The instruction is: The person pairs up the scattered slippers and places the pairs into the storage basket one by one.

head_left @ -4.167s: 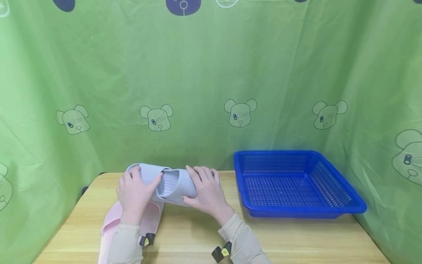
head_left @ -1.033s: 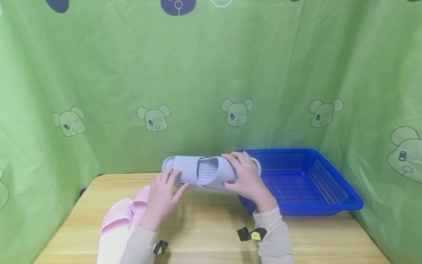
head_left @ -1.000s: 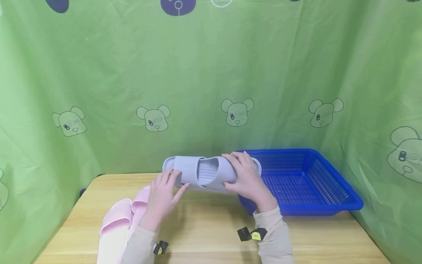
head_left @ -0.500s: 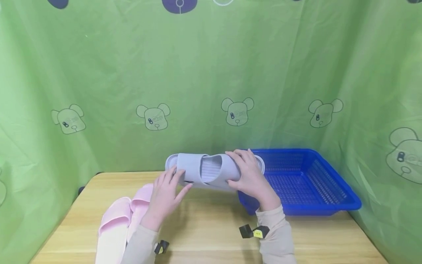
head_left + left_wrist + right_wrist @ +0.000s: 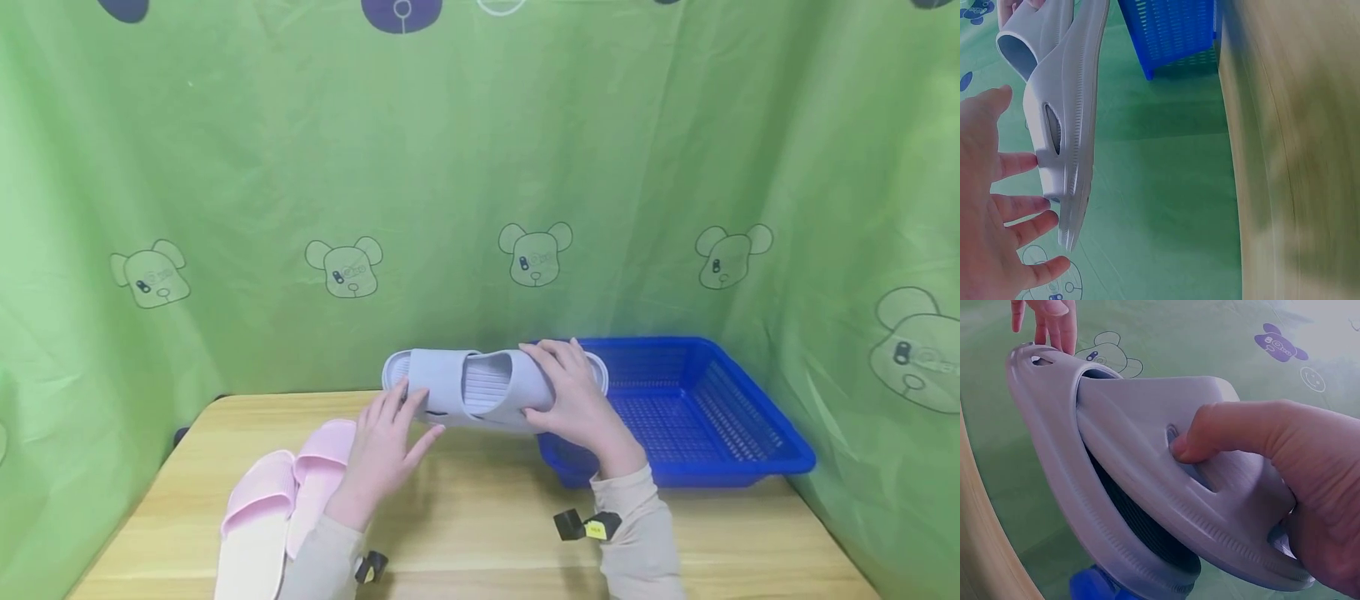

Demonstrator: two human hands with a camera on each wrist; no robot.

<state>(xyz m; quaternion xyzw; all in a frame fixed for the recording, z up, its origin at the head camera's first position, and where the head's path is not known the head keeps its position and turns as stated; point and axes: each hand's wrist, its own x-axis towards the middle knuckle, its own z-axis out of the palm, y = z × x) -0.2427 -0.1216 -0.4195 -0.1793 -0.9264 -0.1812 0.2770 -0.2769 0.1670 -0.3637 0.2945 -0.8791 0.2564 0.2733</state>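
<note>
A pair of pale grey-blue slippers [image 5: 438, 375], one slid into the other, is held level above the table in the head view. My right hand [image 5: 577, 404] grips the right end. In the right wrist view its thumb [image 5: 1235, 428] presses at a slot in the upper of one slipper [image 5: 1141, 406]. My left hand [image 5: 386, 446] is at the left end with fingers spread. The left wrist view shows its fingertips [image 5: 1044, 203] touching or very near the slipper [image 5: 1069, 144], thumb apart from it. A pair of pink slippers [image 5: 258, 492] lies on the table, partly behind the left forearm.
A blue plastic basket [image 5: 750, 475] with perforated walls stands at the table's right, partly behind the right hand. The wooden table [image 5: 480, 533] reaches back to a green curtain [image 5: 450, 167]. Black devices [image 5: 588, 526] are strapped to both wrists.
Both hands have carried the grey-blue slippers rightward from above the pink pair to beside the basket. My left hand has gone from gripping to spread fingers. Over the last second they shift slightly right.
</note>
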